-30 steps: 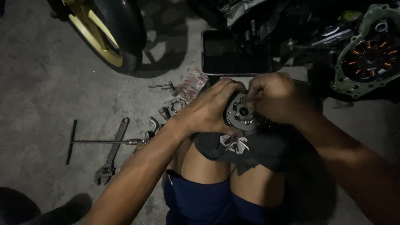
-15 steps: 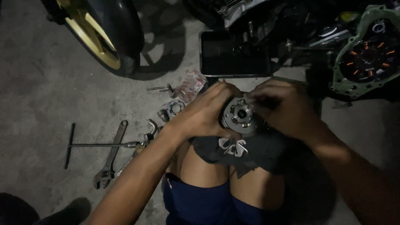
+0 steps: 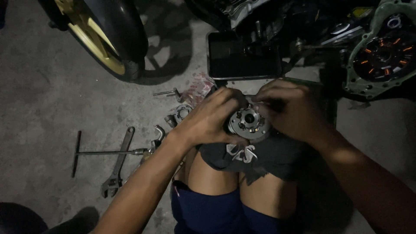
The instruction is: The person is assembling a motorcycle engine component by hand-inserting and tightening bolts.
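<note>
Round metal hub (image 3: 248, 123) sat on dark rag (image 3: 260, 158) over knees, below black drain tray (image 3: 242, 56). Left hand (image 3: 208, 119) wrapped closed around hub's left rim. Right hand (image 3: 290, 110) had shifted up-right — hub face now uncovered, fingertips pinching upper edge; anything held there couldn't be told.

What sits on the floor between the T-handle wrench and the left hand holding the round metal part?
In the head view, an adjustable wrench and a curved metal piece lie between the T-handle wrench and the left hand.
</note>
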